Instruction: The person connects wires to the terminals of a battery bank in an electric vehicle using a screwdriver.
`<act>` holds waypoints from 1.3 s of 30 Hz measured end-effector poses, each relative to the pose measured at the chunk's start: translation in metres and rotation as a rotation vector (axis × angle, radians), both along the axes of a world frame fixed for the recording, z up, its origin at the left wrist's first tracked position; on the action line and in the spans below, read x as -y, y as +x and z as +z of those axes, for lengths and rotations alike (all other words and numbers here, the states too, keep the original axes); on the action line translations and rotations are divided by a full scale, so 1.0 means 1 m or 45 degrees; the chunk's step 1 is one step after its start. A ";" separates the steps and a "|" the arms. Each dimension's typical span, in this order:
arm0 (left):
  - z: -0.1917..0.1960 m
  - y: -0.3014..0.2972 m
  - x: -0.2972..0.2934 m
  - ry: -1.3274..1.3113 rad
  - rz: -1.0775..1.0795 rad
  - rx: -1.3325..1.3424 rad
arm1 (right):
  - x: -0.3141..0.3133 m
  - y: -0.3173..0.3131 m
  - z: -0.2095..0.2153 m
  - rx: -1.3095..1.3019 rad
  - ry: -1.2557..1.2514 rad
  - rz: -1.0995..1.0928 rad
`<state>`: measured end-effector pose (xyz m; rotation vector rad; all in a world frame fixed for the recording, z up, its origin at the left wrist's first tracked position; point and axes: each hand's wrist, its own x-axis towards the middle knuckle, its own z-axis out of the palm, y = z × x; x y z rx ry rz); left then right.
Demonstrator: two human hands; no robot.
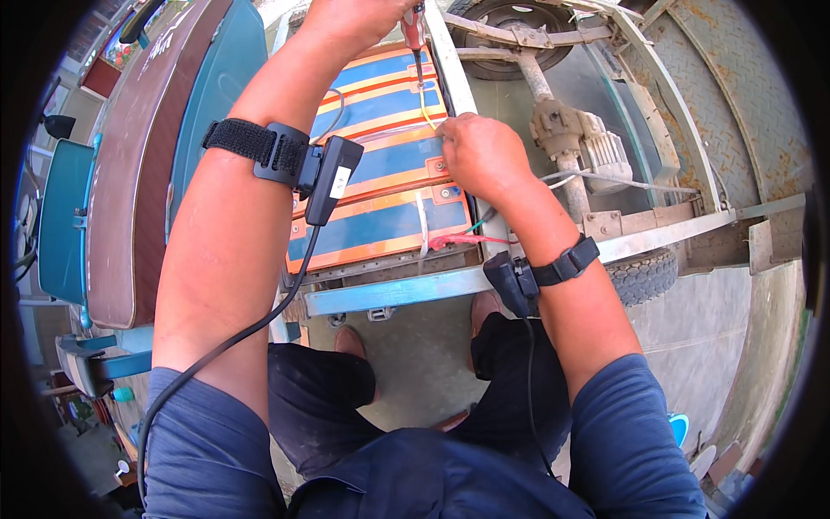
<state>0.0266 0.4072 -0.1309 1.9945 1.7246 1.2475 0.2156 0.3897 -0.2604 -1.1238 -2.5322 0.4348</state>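
Hands (486,156) hold screwdriver (415,33) and yellow wire (425,110); brown panel (138,190) bears white lettering (176,35).

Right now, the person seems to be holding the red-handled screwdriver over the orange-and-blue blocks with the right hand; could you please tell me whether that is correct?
Not quite: the left hand holds the red-handled screwdriver over the orange-and-blue blocks, as the head view shows. The right hand is at the yellow wire.
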 end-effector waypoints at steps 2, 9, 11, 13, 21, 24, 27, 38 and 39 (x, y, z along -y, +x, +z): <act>0.000 -0.004 -0.001 0.152 0.068 -0.186 | 0.000 -0.001 -0.001 0.003 0.010 -0.002; 0.004 -0.004 -0.006 0.002 0.037 -0.104 | 0.000 0.000 -0.001 -0.032 0.015 0.002; 0.005 -0.006 -0.005 0.013 0.044 -0.120 | 0.000 0.000 -0.001 -0.049 0.027 0.008; 0.000 -0.012 -0.014 0.107 0.074 -0.219 | 0.001 -0.001 -0.001 -0.045 0.024 0.004; -0.003 -0.004 -0.023 0.059 0.057 -0.211 | -0.002 -0.001 -0.006 -0.044 0.047 0.004; -0.010 -0.019 -0.031 0.292 0.069 -0.410 | 0.000 -0.002 -0.004 -0.044 0.041 0.012; -0.007 -0.015 -0.030 0.129 0.090 -0.299 | 0.000 -0.001 -0.001 -0.021 0.004 0.007; 0.011 0.000 -0.007 -0.149 0.115 -0.094 | -0.001 0.000 -0.003 -0.048 -0.015 -0.007; 0.010 0.000 -0.008 -0.092 0.087 -0.126 | -0.001 0.002 -0.003 -0.043 -0.014 -0.011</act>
